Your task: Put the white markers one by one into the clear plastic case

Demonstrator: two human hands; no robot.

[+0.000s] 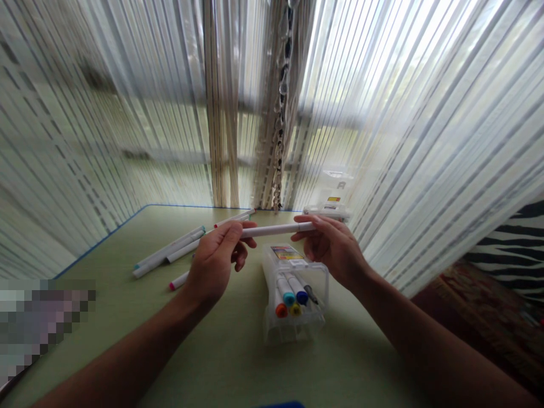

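Observation:
A white marker (274, 230) is stretched level between my two hands above the table. My left hand (217, 255) pinches its left end, and my right hand (331, 245) has the fingers closed on its right end. Below it, a clear plastic case (268, 277) lies with its near end open. Inside are several markers, among them an orange-ended marker (281, 310), a light blue-ended one (288, 298) and a dark blue-ended one (302, 297). Loose white markers (170, 249) lie left of my left hand, and a pink-ended marker (178, 281) is partly hidden behind my wrist.
A second clear plastic case (334, 211) stands at the far edge of the green table (229, 351). Sheer string curtains (170, 113) hang around the back and sides. A pixelated area (38, 328) covers something at the lower left. A blue object (283, 404) shows at the near edge.

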